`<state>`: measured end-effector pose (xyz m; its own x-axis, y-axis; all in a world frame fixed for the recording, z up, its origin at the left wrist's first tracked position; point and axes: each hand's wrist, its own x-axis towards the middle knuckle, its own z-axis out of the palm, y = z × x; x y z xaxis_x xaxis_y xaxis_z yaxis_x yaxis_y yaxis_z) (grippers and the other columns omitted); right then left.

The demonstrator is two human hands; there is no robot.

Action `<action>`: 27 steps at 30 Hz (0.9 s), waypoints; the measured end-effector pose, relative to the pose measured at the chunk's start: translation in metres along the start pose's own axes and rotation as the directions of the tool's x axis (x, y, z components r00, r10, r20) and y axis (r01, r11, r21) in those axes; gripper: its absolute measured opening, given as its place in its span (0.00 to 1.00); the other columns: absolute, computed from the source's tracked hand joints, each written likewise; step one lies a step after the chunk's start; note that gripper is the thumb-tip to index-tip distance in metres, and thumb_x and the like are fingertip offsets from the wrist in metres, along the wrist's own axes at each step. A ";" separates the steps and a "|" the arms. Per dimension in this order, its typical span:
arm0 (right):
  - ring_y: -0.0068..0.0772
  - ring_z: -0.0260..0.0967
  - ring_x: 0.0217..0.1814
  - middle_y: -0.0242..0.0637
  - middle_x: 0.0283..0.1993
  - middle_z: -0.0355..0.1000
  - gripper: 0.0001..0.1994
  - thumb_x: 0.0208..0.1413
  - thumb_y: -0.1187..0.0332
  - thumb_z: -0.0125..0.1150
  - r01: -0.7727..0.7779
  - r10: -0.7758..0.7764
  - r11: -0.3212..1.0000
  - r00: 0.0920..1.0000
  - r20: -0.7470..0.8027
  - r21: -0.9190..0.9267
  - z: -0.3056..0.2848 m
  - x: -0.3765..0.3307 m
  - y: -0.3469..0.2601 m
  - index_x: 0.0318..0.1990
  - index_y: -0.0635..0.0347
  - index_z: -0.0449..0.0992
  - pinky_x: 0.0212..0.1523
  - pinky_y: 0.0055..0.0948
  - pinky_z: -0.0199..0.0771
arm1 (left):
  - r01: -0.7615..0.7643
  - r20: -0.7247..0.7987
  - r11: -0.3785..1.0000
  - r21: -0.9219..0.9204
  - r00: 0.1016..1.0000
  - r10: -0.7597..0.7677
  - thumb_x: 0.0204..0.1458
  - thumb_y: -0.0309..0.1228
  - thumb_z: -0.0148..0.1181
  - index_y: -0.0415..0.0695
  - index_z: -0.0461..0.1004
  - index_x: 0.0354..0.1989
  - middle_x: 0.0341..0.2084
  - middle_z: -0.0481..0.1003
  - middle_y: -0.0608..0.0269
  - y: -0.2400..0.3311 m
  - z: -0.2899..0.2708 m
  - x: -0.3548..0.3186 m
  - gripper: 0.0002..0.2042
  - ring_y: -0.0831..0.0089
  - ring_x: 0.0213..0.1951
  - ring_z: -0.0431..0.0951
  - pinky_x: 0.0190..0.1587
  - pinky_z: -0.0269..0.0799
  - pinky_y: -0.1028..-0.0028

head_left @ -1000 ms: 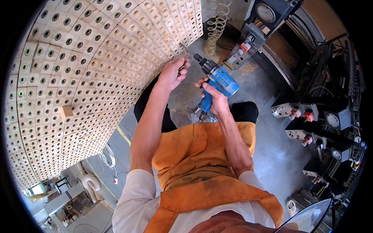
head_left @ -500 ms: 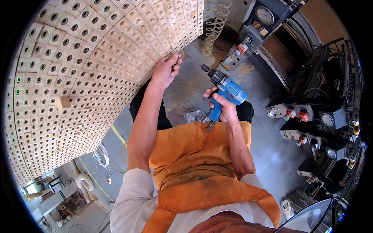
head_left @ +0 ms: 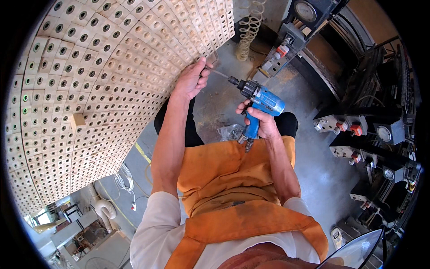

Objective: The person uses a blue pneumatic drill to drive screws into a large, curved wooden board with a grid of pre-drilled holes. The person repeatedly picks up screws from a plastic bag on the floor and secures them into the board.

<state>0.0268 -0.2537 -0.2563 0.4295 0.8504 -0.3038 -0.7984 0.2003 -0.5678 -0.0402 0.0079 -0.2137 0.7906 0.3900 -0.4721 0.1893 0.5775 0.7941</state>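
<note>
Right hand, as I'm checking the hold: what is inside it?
The handle of the blue power tool. Its lower end shows below the right hand; the gripped part is covered.

Your view is bright: bluish glare washes the floor (head_left: 317, 179) on your right, light catches the blue drill (head_left: 267, 102), machinery (head_left: 380, 134) sits dim, and outer edges bow.

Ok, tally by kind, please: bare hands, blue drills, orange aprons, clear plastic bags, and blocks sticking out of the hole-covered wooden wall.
Left hand and right hand: 2
Blue drill: 1
Orange apron: 1
Clear plastic bag: 1
Block sticking out: 1
Total: 6
</note>
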 end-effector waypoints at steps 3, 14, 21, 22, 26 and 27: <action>0.36 0.74 0.49 0.41 0.44 0.74 0.13 0.53 0.71 0.62 0.015 -0.015 1.000 1.000 -0.011 -0.015 0.003 0.000 0.001 0.46 0.59 0.71 0.31 0.24 0.70 | -0.041 -0.050 0.991 0.128 0.998 0.048 0.62 0.45 0.48 0.41 0.69 0.37 0.18 0.62 0.74 -0.002 0.006 0.003 0.17 0.87 0.15 0.53 0.15 0.50 0.86; 0.36 0.73 0.49 0.41 0.45 0.73 0.13 0.54 0.72 0.60 0.157 -0.162 0.986 0.979 -0.125 -0.050 0.028 0.014 0.024 0.47 0.60 0.70 0.30 0.24 0.71 | -0.139 -0.074 0.989 -0.041 0.988 0.136 0.64 0.39 0.45 0.40 0.70 0.46 0.23 0.64 0.72 -0.002 0.019 0.014 0.15 0.85 0.20 0.58 0.18 0.52 0.85; 0.36 0.73 0.48 0.40 0.43 0.73 0.11 0.55 0.73 0.59 0.192 -0.191 0.981 0.976 -0.101 0.001 0.039 0.030 0.023 0.45 0.60 0.69 0.31 0.24 0.71 | -0.143 -0.031 0.967 -0.211 0.990 0.140 0.64 0.36 0.45 0.42 0.68 0.53 0.26 0.64 0.70 -0.008 0.016 0.016 0.14 0.84 0.22 0.59 0.19 0.54 0.86; 0.36 0.73 0.48 0.40 0.42 0.73 0.11 0.55 0.73 0.59 0.192 -0.191 0.981 0.976 -0.100 0.003 0.039 0.031 0.024 0.45 0.60 0.69 0.31 0.24 0.71 | -0.147 -0.036 0.965 -0.215 0.989 0.143 0.64 0.36 0.46 0.43 0.68 0.53 0.26 0.64 0.70 -0.009 0.016 0.017 0.14 0.84 0.22 0.59 0.19 0.54 0.86; 0.37 0.74 0.48 0.39 0.42 0.73 0.10 0.54 0.74 0.59 0.186 -0.181 0.981 0.979 -0.098 0.048 0.041 0.032 0.025 0.44 0.60 0.70 0.30 0.24 0.71 | -0.145 -0.029 0.957 -0.253 0.989 0.142 0.63 0.37 0.49 0.42 0.68 0.52 0.26 0.65 0.70 -0.010 0.014 0.017 0.15 0.84 0.21 0.59 0.18 0.55 0.85; 0.37 0.74 0.47 0.39 0.42 0.73 0.10 0.54 0.74 0.59 0.186 -0.180 0.981 0.978 -0.103 0.048 0.042 0.033 0.025 0.44 0.60 0.70 0.30 0.24 0.71 | -0.145 -0.055 0.962 -0.231 0.989 0.136 0.62 0.37 0.49 0.41 0.68 0.51 0.26 0.65 0.69 -0.009 0.014 0.017 0.15 0.84 0.21 0.60 0.18 0.54 0.85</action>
<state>0.0037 -0.1999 -0.2481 0.6077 0.7454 -0.2739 -0.7238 0.3779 -0.5773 -0.0204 -0.0010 -0.2236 0.7755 0.5042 -0.3801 -0.0673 0.6645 0.7442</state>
